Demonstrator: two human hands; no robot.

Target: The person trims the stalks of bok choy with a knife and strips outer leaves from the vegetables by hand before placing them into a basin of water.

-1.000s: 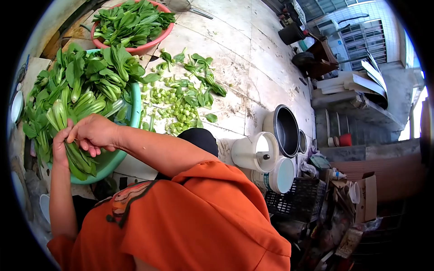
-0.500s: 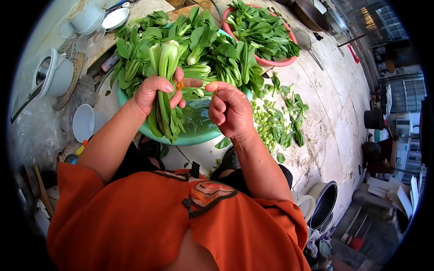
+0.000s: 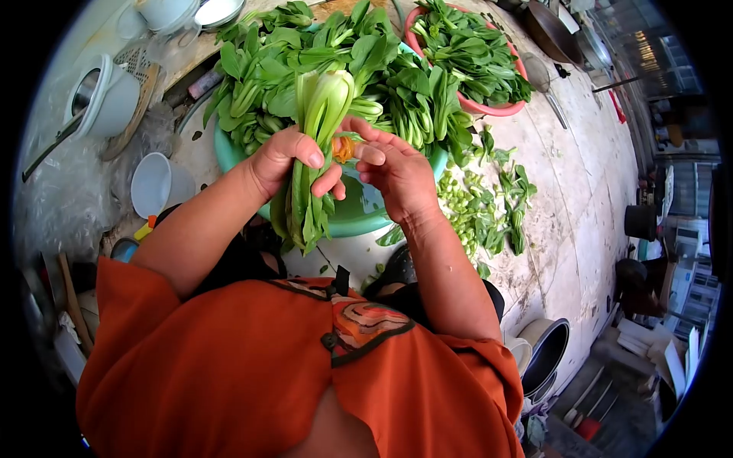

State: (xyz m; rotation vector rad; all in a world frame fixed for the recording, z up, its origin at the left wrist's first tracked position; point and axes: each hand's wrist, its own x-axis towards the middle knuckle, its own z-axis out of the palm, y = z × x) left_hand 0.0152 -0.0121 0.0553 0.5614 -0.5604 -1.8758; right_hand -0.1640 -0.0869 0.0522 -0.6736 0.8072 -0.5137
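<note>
My left hand (image 3: 286, 160) is closed round a bunch of bok choy (image 3: 324, 107), pale stalk ends up and leaves hanging down. Orange rubber bands (image 3: 343, 148) are looped round a finger of that hand, just right of the stalks. My right hand (image 3: 401, 175) has its fingers bent in at these bands, partly hiding its grip. Behind both hands, more bok choy (image 3: 259, 91) is heaped over a green basin (image 3: 229, 156), with water showing at its near side.
A red basin (image 3: 508, 109) full of greens stands at the back right, beside a wire strainer (image 3: 537, 74). Loose leaves and trimmings (image 3: 477, 202) lie on the tiled floor to the right. A white bucket (image 3: 156, 185) and a lidded pail (image 3: 107, 95) stand at left.
My right hand has come in from apart on the right to the rubber bands on the left hand's finger. The left hand still holds the bok choy; the whole view has shifted slightly.
</note>
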